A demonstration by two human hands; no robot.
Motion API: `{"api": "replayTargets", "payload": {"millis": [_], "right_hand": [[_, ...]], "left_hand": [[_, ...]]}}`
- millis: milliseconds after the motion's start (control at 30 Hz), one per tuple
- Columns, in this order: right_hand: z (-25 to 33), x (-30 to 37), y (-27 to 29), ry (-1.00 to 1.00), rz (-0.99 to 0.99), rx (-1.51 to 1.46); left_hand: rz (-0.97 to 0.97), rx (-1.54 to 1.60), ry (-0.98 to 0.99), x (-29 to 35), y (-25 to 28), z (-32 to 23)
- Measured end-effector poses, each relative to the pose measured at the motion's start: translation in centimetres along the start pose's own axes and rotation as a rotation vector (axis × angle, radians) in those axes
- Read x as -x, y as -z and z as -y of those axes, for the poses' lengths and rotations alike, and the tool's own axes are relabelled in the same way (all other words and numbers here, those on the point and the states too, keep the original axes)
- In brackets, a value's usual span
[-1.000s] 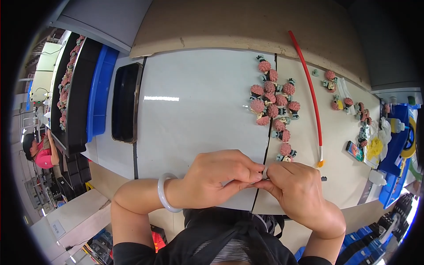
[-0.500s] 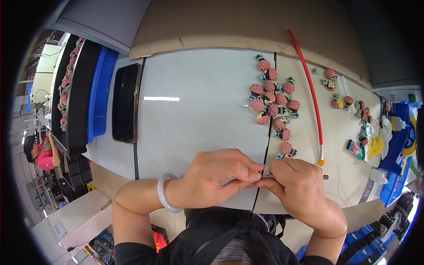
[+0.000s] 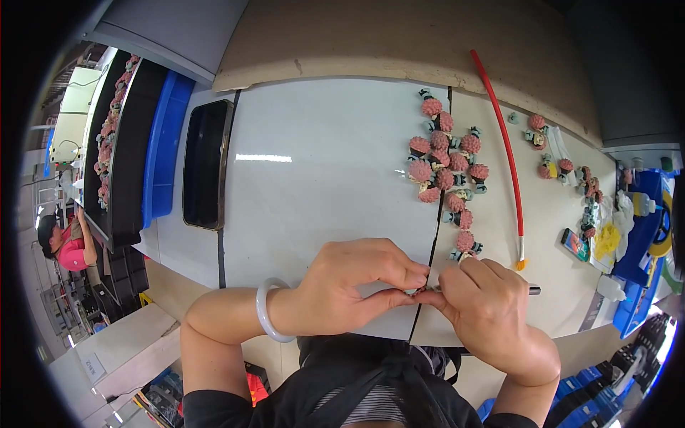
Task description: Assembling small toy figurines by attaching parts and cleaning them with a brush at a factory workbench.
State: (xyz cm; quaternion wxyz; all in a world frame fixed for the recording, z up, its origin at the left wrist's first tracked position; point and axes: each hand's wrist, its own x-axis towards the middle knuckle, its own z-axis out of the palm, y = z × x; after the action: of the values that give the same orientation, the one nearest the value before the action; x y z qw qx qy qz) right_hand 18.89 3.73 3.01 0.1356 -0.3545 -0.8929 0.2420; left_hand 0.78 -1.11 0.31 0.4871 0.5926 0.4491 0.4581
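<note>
My left hand and my right hand meet at the near edge of the white table. Between their fingertips they pinch a small figurine part, mostly hidden by the fingers. A thin dark tool pokes out from the right hand. A pale bangle circles my left wrist. Just beyond the hands lies a cluster of several small pink-topped figurines, the nearest one close to my right hand.
A long red-handled brush lies to the right of the cluster. More figurines and small bottles sit at the far right. A black tray, a blue bin and a rack of figurines stand at left. Another person is far left.
</note>
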Motion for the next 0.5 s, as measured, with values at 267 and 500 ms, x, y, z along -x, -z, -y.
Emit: {"api": "replayTargets", "payload": {"millis": [267,500], "right_hand": [[0.04,0.11,0.13,0.011,0.019,0.028],[-0.07,0.17,-0.04,0.006,0.008,0.014]], "left_hand": [[0.009,-0.029,-0.007,-0.05,-0.08,-0.04],[0.007,-0.051,-0.021,-0.13,-0.07,-0.09]]}}
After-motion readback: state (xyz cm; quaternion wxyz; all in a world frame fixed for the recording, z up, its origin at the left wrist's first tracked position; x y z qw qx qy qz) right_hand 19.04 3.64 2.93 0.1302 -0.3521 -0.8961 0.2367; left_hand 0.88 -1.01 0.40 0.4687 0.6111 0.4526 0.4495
